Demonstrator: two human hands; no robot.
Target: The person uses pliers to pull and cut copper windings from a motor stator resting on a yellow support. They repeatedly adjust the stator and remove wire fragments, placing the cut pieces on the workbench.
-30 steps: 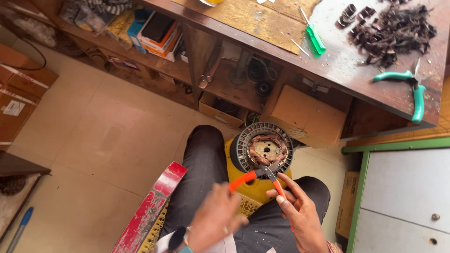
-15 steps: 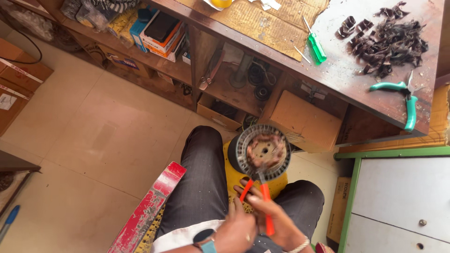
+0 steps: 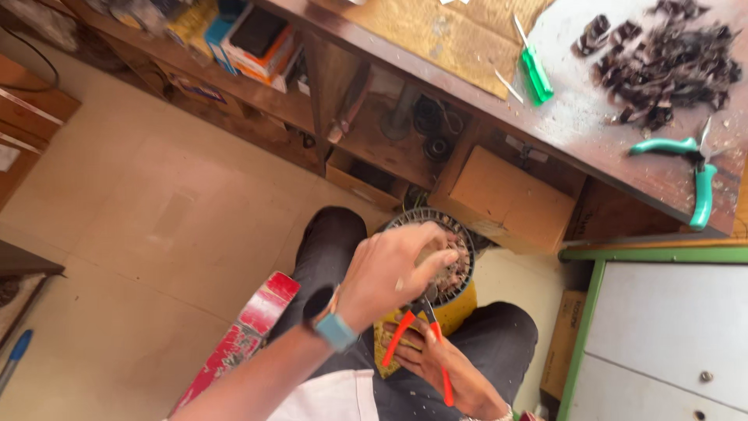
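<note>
Red paint covers a stool edge (image 3: 234, 343) at lower left, cut off by the bottom border. Right of it, the left hand (image 3: 393, 269) reaches across mid-frame, a blue-strapped watch (image 3: 333, 327) on its wrist, its grip pinching at the face of a round motor stator (image 3: 448, 249) held between the knees; the hand hides much of the stator, so what the fingertips pinch cannot be made out. Below, the right hand (image 3: 440, 366) is wrapped shut around orange-handled pliers (image 3: 425, 335), whose tip is lost behind the left hand. Along the top, the counter (image 3: 592, 132) has a shelf (image 3: 257, 90) holding stacked books (image 3: 253, 39), partly cropped, and a cardboard box (image 3: 510, 199). On top lie a green screwdriver (image 3: 536, 72), a dark heap of wire scraps (image 3: 670, 66) and green-handled pliers (image 3: 689, 168). At lower right, a white cabinet (image 3: 670, 327) runs out of frame.
</note>
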